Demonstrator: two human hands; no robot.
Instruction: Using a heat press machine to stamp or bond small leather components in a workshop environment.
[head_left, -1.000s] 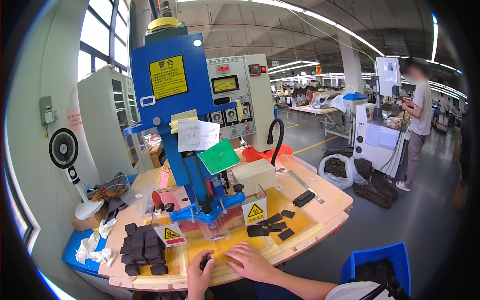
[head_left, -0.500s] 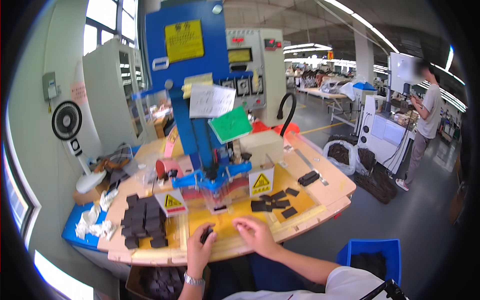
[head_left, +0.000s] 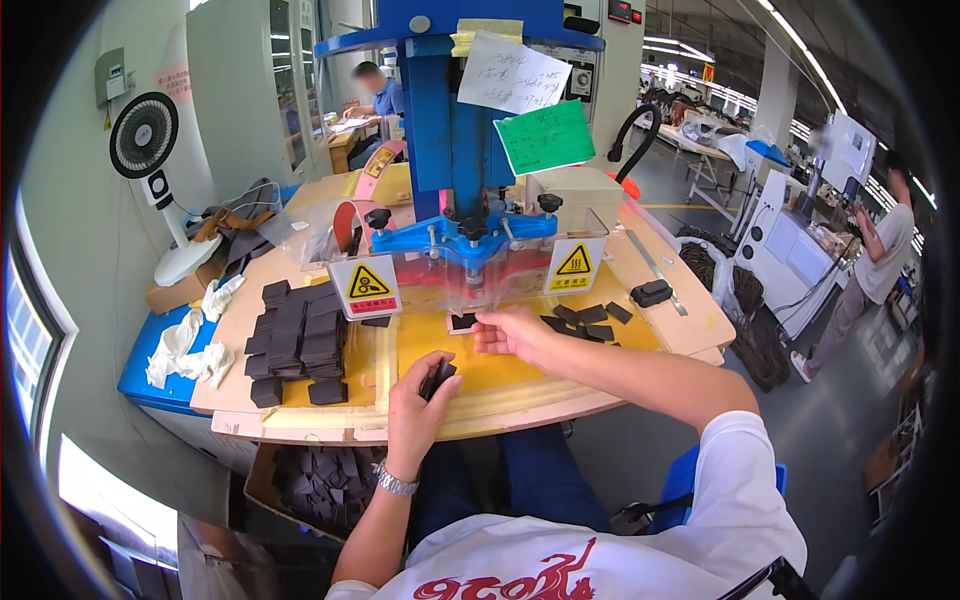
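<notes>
My left hand (head_left: 412, 408) is closed around a small stack of black rectangular pieces (head_left: 437, 379), held over the front of the yellow work surface (head_left: 450, 350). My right hand (head_left: 515, 334) reaches in under the press head and pinches the right end of a single black rectangular piece (head_left: 464, 322), which lies on a small pale block. Directly above is the blue press clamp (head_left: 470, 236) with a clear guard around it. Large piles of matching black pieces (head_left: 300, 330) stand to the left. Several loose ones (head_left: 592, 315) are scattered right of my right hand, partly hidden by my forearm.
Warning signs (head_left: 366, 286) hang on both sides of the guard. A metal ruler (head_left: 655, 270) and a black bundle (head_left: 652, 292) lie at the right. Below the table's front edge stands a box of black pieces (head_left: 320, 485). Two other people are farther off.
My right hand has moved forward from above the front of the table to the piece beneath the press head. My left hand keeps its stack near the front. The view has shifted.
</notes>
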